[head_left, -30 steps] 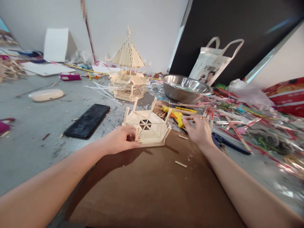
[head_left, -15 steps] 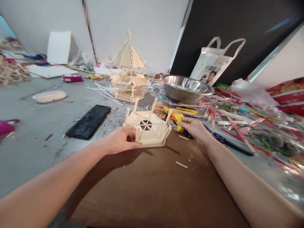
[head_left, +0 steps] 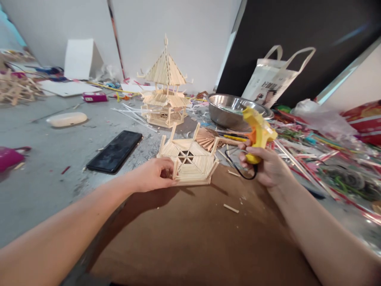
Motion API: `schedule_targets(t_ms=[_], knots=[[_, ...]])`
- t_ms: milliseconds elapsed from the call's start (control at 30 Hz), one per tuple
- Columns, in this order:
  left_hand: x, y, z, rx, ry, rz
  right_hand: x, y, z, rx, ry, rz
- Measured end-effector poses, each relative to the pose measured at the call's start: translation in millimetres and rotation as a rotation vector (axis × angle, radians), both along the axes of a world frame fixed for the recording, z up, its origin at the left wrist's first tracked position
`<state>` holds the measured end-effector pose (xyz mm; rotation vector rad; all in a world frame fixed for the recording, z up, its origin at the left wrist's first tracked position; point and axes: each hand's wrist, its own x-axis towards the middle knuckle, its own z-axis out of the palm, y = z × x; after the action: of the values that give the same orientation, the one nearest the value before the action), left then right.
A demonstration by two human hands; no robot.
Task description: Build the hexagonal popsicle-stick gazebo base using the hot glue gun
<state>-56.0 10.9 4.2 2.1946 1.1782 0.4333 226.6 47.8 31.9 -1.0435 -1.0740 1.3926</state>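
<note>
A six-sided frame of thin wooden sticks (head_left: pixel 196 167), with short posts standing up at its corners, rests on the brown board (head_left: pixel 190 234). My left hand (head_left: pixel 159 173) is closed on its near left corner, thumb low at the edge and fingers around a post. To the right, my right hand (head_left: pixel 264 165) grips a yellow glue gun (head_left: pixel 260 133) by the handle, raised off the board, its black cord hanging below. Loose stick pieces (head_left: pixel 231 208) lie on the board near the frame. Behind stands a tiered stick pagoda (head_left: pixel 165 79) with a pointed roof.
A black phone (head_left: pixel 115 151) and a white oblong case (head_left: pixel 67 119) lie on the grey floor at left. At the back right are a steel basin (head_left: pixel 222 109) and a white bag (head_left: pixel 263 81). Wrappers and sticks (head_left: pixel 321 159) litter the right side.
My right hand has taken up the glue gun from beside the frame, lifting it up and to the right. My left hand keeps its hold on the stick frame.
</note>
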Motion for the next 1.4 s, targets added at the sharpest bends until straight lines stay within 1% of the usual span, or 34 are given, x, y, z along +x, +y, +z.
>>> schedule_targets(t_ms=[133, 233, 300, 400, 467, 533, 667, 767, 833, 900, 1100, 1400], knots=[[-2.9, -0.9, 1.2, -0.072, 0.005, 0.011, -0.9, -17.1, 12.9, 0.14, -0.044, 0.125], [-5.6, -0.7, 1.6, -0.098, 0.017, 0.026, -3.1, -26.5, 15.8, 0.195, -0.048, 0.179], [-7.2, 0.1, 1.6, -0.105, 0.03, 0.033, -5.1, -31.3, 14.7, 0.207, -0.08, 0.238], [-8.9, 1.5, 1.6, -0.117, 0.035, 0.021, -8.0, -38.3, 12.2, 0.217, -0.162, 0.366], [-9.5, 2.1, 1.6, -0.119, 0.032, 0.012, -9.6, -43.0, 11.4, 0.203, -0.223, 0.443], [-9.7, 2.4, 1.6, -0.116, 0.028, 0.018, -11.6, -47.2, 11.0, 0.189, -0.291, 0.489], [-10.2, 2.9, 1.4, -0.126, 0.0, 0.012, -18.7, -52.6, 7.7, 0.161, -0.528, 0.459], [-11.3, 3.9, 0.4, -0.125, -0.031, -0.021, -27.5, -54.8, 1.7, 0.213, -0.678, 0.46], [-12.1, 4.7, -0.5, -0.117, -0.04, -0.032, -33.9, -56.4, -3.0, 0.261, -0.722, 0.491], [-12.6, 5.2, -1.5, -0.114, -0.046, -0.036, -39.6, -58.4, -7.0, 0.294, -0.739, 0.5], [-12.7, 5.7, -2.1, -0.101, -0.057, -0.052, -45.2, -60.9, -13.7, 0.331, -0.719, 0.45], [-13.2, 5.9, -1.8, -0.108, -0.054, -0.068, -44.7, -58.0, -13.3, 0.366, -0.708, 0.463]])
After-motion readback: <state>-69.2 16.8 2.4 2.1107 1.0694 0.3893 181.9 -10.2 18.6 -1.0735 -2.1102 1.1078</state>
